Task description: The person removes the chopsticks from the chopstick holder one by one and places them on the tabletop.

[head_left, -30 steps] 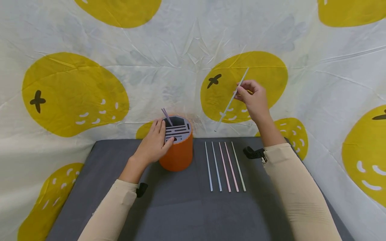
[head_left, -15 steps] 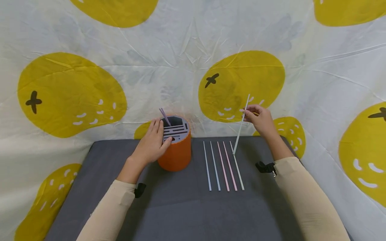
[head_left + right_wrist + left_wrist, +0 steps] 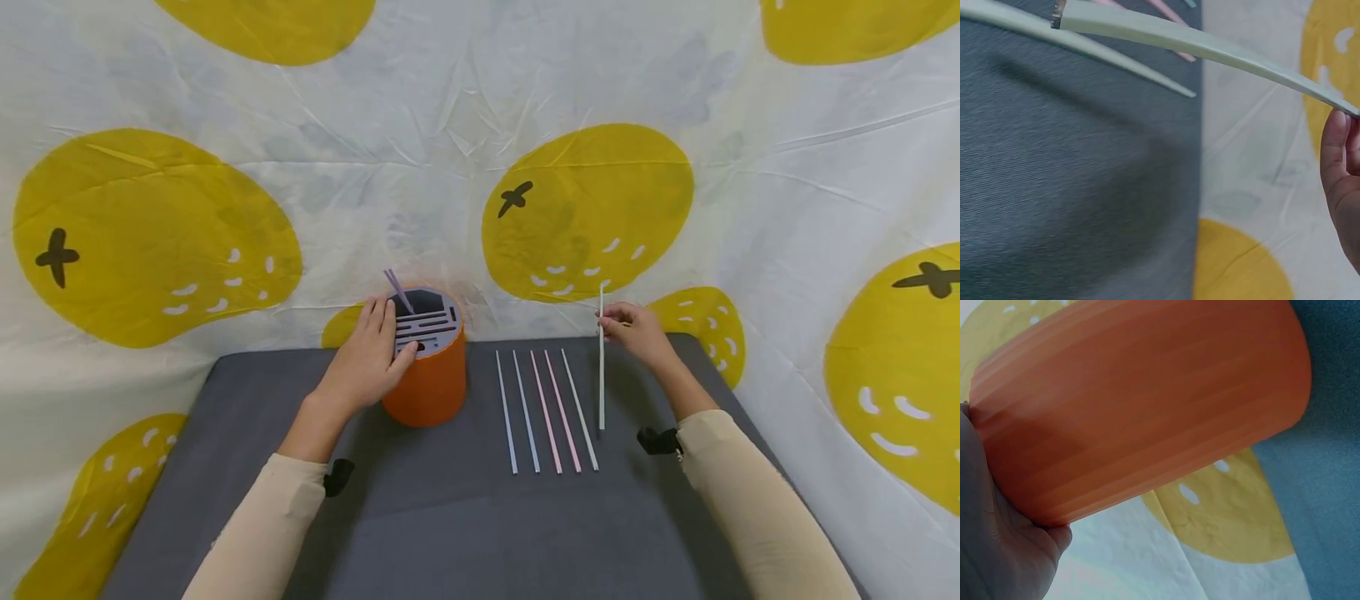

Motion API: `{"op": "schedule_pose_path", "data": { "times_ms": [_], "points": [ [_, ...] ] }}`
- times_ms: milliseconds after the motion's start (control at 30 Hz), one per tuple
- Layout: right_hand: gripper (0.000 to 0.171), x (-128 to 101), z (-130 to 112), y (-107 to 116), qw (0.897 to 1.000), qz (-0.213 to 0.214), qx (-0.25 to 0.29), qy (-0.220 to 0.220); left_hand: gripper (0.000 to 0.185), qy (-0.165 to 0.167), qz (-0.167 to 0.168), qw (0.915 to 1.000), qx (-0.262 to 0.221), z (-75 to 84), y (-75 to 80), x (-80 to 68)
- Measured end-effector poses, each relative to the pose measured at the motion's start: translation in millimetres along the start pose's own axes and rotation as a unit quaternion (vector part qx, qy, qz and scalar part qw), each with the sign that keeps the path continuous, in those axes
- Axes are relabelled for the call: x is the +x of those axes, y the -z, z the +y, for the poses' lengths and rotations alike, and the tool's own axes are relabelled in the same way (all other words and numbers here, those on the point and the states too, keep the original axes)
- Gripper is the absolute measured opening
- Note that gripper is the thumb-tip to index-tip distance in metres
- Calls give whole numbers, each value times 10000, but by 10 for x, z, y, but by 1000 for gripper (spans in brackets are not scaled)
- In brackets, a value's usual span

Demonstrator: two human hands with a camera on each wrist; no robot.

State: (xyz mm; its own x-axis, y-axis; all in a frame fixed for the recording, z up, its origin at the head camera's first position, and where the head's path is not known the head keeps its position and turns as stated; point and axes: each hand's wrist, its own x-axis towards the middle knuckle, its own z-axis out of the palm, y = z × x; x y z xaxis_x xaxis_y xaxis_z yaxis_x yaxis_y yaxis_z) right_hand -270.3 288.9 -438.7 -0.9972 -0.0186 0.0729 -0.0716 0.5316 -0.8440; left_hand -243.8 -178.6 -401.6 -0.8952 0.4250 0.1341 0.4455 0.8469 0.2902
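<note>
White straw (image 3: 602,367) pinched by right hand (image 3: 632,330); left hand (image 3: 369,360) grips orange holder (image 3: 426,375).

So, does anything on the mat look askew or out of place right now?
Only the pale straw pinched in the right hand: it stands tip-down on the grey mat, beside five straws lying in a neat row. Nothing spilled or damaged.

We are lowering our right hand (image 3: 633,329) toward six o'clock, bringing the pale straw (image 3: 602,367) upright, its tip perhaps touching the mat (image 3: 450,517) beside the row.
</note>
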Motion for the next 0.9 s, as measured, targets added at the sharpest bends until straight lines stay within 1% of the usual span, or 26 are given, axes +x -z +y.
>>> {"op": "schedule_pose_path", "data": {
  "times_ms": [133,367,700,900],
  "points": [
    [31,-28,116,-75,9996,-118,-185,-177,85,-32,22,10000,2,-7,16,-8],
    [31,-72,306,-154,9975,-481,-107,-509,84,-28,22,10000,-27,-5,7,-2],
    [36,-52,606,-248,9956,-587,-37,-734,84,-22,5,10000,-14,8,16,-10],
    [36,-65,707,-298,9950,-546,-99,-832,84,1,-19,10000,10,15,16,-10]
  ]
}}
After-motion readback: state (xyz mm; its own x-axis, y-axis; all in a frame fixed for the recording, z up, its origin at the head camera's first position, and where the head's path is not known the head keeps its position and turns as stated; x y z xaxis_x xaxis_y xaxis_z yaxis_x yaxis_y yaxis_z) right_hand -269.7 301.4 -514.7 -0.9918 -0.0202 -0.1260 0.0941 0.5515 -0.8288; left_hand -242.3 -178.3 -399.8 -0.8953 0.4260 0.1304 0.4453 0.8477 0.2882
